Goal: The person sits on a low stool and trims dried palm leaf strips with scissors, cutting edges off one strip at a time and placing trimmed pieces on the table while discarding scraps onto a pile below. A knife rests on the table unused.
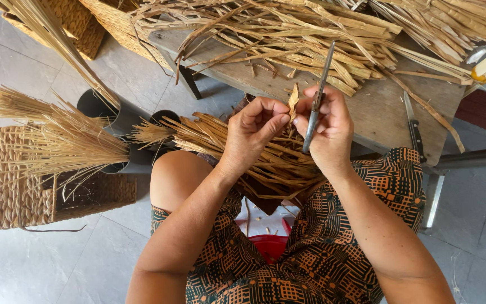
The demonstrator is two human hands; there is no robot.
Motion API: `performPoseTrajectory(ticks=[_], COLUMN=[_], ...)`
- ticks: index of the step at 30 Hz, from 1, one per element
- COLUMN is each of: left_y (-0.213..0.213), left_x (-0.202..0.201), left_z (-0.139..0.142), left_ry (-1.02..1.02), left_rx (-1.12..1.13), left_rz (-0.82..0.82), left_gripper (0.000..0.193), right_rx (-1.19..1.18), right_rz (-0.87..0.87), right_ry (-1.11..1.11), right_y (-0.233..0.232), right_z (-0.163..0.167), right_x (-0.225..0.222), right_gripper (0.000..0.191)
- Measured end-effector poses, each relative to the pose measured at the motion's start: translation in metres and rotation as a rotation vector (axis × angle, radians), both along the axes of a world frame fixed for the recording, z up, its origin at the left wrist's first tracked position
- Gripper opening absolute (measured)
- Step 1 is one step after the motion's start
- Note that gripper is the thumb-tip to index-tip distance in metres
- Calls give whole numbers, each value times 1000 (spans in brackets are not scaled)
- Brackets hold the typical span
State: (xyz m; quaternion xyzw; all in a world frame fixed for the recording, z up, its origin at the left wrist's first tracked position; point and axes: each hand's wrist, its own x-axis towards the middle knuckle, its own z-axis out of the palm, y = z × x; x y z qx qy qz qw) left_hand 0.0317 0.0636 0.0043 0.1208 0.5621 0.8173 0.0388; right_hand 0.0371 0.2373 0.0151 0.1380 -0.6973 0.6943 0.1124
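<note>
Dry, fibrous straw strips [288, 34], dull metal scissors [316, 101], worn matt wooden table [378, 107], rough woven basket [12, 186].

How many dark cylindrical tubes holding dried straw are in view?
3. One tube stands left of the knee, one sits beside it nearer the left hand, and one lies against the woven basket. Straw may hide others.
</note>
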Motion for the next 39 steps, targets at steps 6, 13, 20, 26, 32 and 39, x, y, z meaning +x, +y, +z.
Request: performPoseTrajectory(ticks=[6, 13, 20, 26, 32, 39], left_y=[-8, -3, 2, -1, -4, 0], left_x=[1, 6, 2, 4, -4, -3], left_z=[5, 9, 3, -3, -5, -5], left_ry=[101, 246, 169, 167, -77, -121], left_rx=[-207, -283, -206, -268, 39, -7], left_rz=[44, 156, 200, 226, -74, -38], left_gripper=[9, 10, 11, 13, 15, 12], right_rx=[55, -25, -84, -186, -206, -240], right_rz=[22, 31, 38, 117, 63, 114], right_ry=[29, 63, -23, -30, -55, -41], right_y=[-1, -5, -8, -7, 1, -2], right_z=[-4, -1, 3, -3, -3, 0], right_x=[0, 2, -1, -5, -9, -7], right_gripper=[47, 45, 46, 51, 47, 44])
